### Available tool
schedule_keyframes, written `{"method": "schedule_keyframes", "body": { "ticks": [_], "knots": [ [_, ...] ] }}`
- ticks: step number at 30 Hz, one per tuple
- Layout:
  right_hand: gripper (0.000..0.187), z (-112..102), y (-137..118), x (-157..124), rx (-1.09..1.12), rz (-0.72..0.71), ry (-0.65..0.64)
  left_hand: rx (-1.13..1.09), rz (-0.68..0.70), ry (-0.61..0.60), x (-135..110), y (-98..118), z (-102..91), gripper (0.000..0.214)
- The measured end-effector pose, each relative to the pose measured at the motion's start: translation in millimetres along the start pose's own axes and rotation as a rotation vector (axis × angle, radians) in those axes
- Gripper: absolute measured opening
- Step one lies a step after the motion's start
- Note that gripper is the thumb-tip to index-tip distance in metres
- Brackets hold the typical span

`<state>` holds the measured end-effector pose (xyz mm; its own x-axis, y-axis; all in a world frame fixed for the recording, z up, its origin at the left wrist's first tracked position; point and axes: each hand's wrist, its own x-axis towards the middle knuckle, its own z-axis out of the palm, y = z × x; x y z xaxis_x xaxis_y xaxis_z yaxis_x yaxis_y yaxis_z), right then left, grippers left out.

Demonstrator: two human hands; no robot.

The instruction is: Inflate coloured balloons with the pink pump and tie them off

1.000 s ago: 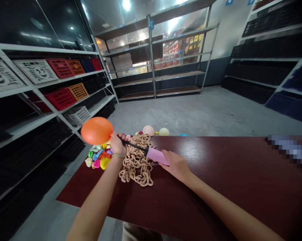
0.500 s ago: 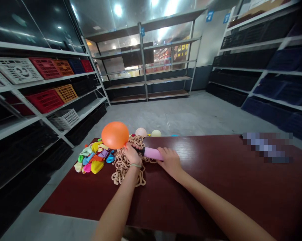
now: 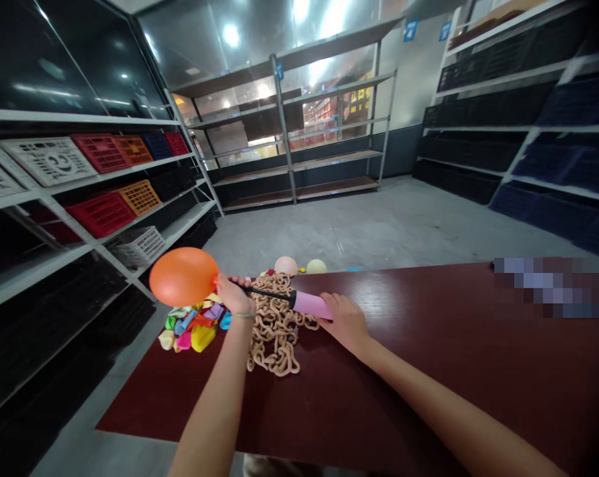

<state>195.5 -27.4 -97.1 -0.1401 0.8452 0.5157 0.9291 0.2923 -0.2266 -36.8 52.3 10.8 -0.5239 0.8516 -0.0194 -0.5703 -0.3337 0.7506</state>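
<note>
An inflated orange balloon (image 3: 184, 277) sits at the left end of a pink hand balloon pump (image 3: 311, 305). My left hand (image 3: 236, 295) is closed around the balloon's neck and that end of the pump. Between my hands the pump's thin black rod (image 3: 272, 293) is drawn out. My right hand (image 3: 346, 322) grips the pink barrel. Beneath the pump lies a heap of tan, rope-like loops (image 3: 274, 331). Left of it are several flat, multicoloured balloons (image 3: 195, 326), partly under the orange one.
Everything rests on or above a dark red table (image 3: 419, 371). Two small pale balloons (image 3: 286, 265) show at its far edge. A pixelated object (image 3: 548, 285) lies at the right. Shelves with crates (image 3: 103, 213) line the left side; another shelving unit (image 3: 289, 175) stands behind.
My left hand has moved left with the orange balloon, away from my right hand. The pump's black rod now shows at length between them. The view has shifted slightly.
</note>
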Motion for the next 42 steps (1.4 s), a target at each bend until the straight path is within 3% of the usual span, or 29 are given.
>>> {"method": "schedule_keyframes", "body": {
  "ticks": [4, 7, 10, 15, 18, 20, 24, 27, 30, 33, 35, 39, 42],
  "knots": [
    [0.044, -3, 5, 2, -0.024, 0.068, 0.006, -0.017, 0.004, 0.032, -47, -58, 25.5, 0.022],
    [0.046, -5, 4, 1, -0.021, 0.053, -0.001, -0.001, -0.026, -0.018, -64, -71, 25.3, 0.023],
    [0.045, -5, -2, 0, 0.027, -0.042, -0.04, 0.026, -0.036, -0.041, -49, -51, 5.0, 0.023],
    [0.044, -6, -13, 1, 0.159, -0.088, -0.067, 0.017, -0.017, -0.004, 1, 18, -27.5, 0.021],
    [0.043, -6, -12, 2, 0.208, -0.073, -0.064, 0.037, 0.079, 0.021, 19, 44, -23.7, 0.02],
    [0.044, -5, -9, 3, 0.229, -0.049, -0.051, 0.007, 0.129, 0.055, 20, 45, -12.3, 0.019],
    [0.041, -3, 0, 5, 0.182, 0.079, 0.021, -0.052, 0.121, 0.071, -7, 12, 19.6, 0.025],
    [0.039, -4, 5, 6, 0.136, 0.137, 0.056, -0.032, 0.087, -0.025, -41, -29, 37.3, 0.028],
    [0.039, -5, 6, 5, 0.114, 0.149, 0.051, -0.02, 0.049, -0.073, -64, -63, 39.6, 0.028],
    [0.042, -4, 4, 3, 0.068, 0.092, 0.026, -0.013, -0.009, -0.087, -62, -73, 25.6, 0.029],
    [0.044, -3, 1, 1, 0.046, 0.004, -0.005, -0.008, -0.031, -0.089, -49, -60, 9.4, 0.029],
    [0.044, 0, -8, 0, 0.068, -0.106, -0.031, -0.002, -0.013, -0.054, -8, -6, -24.0, 0.02],
    [0.043, 0, -12, 0, 0.099, -0.132, -0.035, -0.006, 0.011, 0.007, 17, 27, -31.8, 0.019]
  ]
}}
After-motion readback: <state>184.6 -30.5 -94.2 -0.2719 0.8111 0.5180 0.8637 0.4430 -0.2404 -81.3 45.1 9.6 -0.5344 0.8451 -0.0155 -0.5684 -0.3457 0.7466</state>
